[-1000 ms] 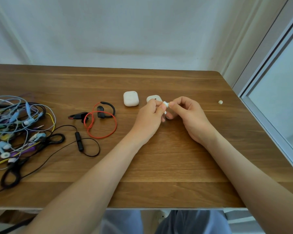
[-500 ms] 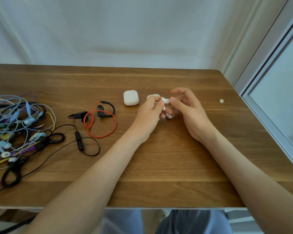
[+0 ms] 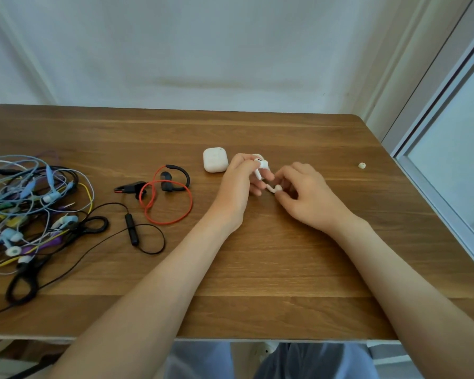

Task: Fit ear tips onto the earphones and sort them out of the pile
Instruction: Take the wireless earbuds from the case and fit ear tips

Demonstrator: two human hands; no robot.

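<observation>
My left hand [image 3: 238,184] pinches a white wireless earbud [image 3: 261,167] between thumb and fingers, just above the table. My right hand [image 3: 307,195] is lower and to the right, its fingertips pinching a second white earbud [image 3: 274,189] that lies on the wood. A closed white charging case [image 3: 215,159] sits just left of my left hand. A second white case is mostly hidden behind my left fingers. A loose pale ear tip [image 3: 362,165] lies far right. The tangled pile of coloured wired earphones [image 3: 25,209] is at the left edge.
Red-and-black ear-hook earphones [image 3: 164,195] and a black corded neckband set [image 3: 132,228] lie between the pile and my hands. The wooden table [image 3: 257,283] ends near my lap; a window frame [image 3: 433,149] runs along the right side.
My hands have come apart. The left keeps the earbud and has lifted slightly toward the case; the right has dropped to the table and taken hold of the second earbud.
</observation>
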